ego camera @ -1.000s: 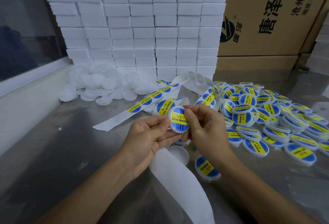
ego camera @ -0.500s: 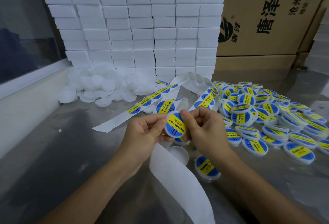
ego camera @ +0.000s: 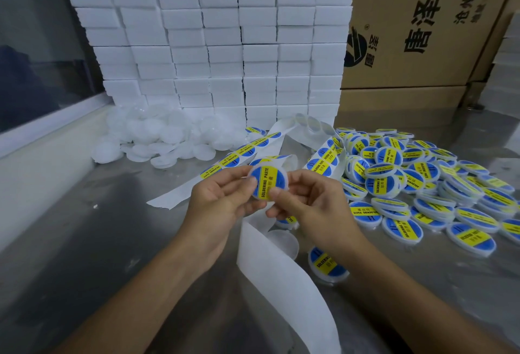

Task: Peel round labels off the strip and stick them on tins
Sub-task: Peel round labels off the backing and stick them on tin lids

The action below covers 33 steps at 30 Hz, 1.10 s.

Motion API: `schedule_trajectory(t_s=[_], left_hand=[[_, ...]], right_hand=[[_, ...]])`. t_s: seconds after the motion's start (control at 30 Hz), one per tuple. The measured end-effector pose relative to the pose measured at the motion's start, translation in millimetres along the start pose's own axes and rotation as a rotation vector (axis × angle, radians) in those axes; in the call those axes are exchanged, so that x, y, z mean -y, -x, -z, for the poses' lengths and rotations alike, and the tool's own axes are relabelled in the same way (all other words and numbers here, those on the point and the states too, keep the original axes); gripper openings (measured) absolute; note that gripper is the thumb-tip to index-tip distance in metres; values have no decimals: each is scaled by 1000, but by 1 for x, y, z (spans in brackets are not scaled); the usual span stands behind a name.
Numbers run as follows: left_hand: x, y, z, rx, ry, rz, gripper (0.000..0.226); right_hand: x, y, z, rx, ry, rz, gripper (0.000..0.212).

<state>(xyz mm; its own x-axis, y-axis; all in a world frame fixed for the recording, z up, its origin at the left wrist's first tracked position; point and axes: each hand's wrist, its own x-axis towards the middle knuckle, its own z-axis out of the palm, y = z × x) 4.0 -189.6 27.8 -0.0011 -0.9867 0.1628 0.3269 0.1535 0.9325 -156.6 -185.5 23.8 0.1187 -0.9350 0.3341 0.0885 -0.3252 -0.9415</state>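
Nearest, below both wrists, the bare white backing strip (ego camera: 284,283) trails across the steel table (ego camera: 84,255), with one labelled tin (ego camera: 326,263) lying under the right forearm. Above it, the left hand (ego camera: 222,199) and the right hand (ego camera: 306,201) together pinch a round tin (ego camera: 267,182) between thumbs and fingertips, its blue-and-yellow label facing up. To the right of the right hand spreads a heap of labelled tins (ego camera: 416,185). Beyond the hands lies the label strip (ego camera: 239,156), then unlabelled white tins (ego camera: 157,140), stacked white boxes (ego camera: 225,44) and a cardboard carton (ego camera: 422,30).
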Motion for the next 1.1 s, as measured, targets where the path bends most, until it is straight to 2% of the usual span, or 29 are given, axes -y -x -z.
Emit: schedule_trajectory(t_s=[0.23, 0.27, 0.33, 0.4, 0.47, 0.53, 0.73, 0.87, 0.97, 1.1], left_hand=[[1, 2, 1, 40, -24, -5, 31], [1, 2, 1, 14, -26, 2, 30], [3, 0, 2, -56, -35, 20, 22], [3, 0, 3, -94, -46, 33, 9], [1, 0, 3, -81, -37, 42, 10], [0, 2, 1, -66, -38, 49, 12], [2, 1, 0, -63, -101, 43, 15], [11, -1, 3, -133, -384, -138, 15], [19, -3, 7, -199, -668, -233, 10], [27, -3, 13, -167, -816, -88, 36]], right_hand=[[-3, -2, 3, -26, -17, -4, 16], [-3, -2, 3, -43, 31, 17, 18], [-5, 0, 3, -73, 200, 102, 35], [-7, 2, 3, -56, 426, 248, 48], [-9, 4, 1, -24, 581, 366, 55], [-9, 4, -1, -27, 628, 416, 57], [-8, 3, 0, -73, 685, 483, 48], [-6, -3, 13, -128, 689, 458, 31], [-4, -13, 36, -285, 711, 456, 19], [-10, -26, 78, -504, 905, 317, 20]])
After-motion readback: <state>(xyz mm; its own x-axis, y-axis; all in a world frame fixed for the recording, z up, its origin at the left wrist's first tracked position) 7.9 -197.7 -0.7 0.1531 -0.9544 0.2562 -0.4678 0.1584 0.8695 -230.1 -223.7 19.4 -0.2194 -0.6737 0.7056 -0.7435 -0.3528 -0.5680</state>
